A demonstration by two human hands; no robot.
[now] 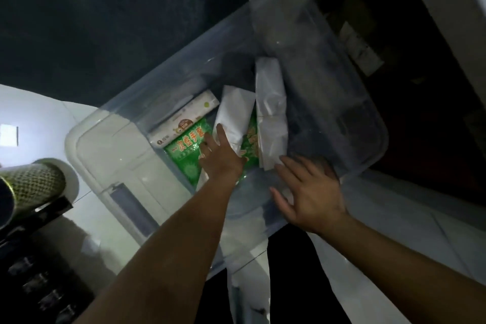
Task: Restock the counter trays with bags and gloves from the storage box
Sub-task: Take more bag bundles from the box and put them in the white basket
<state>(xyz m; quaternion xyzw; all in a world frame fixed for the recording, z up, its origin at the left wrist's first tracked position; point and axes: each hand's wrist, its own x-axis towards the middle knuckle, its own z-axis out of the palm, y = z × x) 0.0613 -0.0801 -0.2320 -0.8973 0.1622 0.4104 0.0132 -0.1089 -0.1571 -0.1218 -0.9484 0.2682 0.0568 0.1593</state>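
Green packet [188, 151]: large yellow Chinese characters, "一次性手" readable; the rest is hidden under a hand.
Green packet, smaller print: too blurred to read.
White box [184, 116]: a round brown emblem and a small green dot; its lettering cannot be made out.
White wrapped bundles [271, 102]: no print readable.

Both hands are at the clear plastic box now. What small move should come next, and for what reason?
Probably the left hand should curl its fingers around the green printed glove packet and lift it out. The hand lies flat on that packet inside the clear plastic storage box, gripping nothing yet, while the right hand rests open on the box's near wall, apparently steadying it. A white folded bundle partly overlaps the packet.
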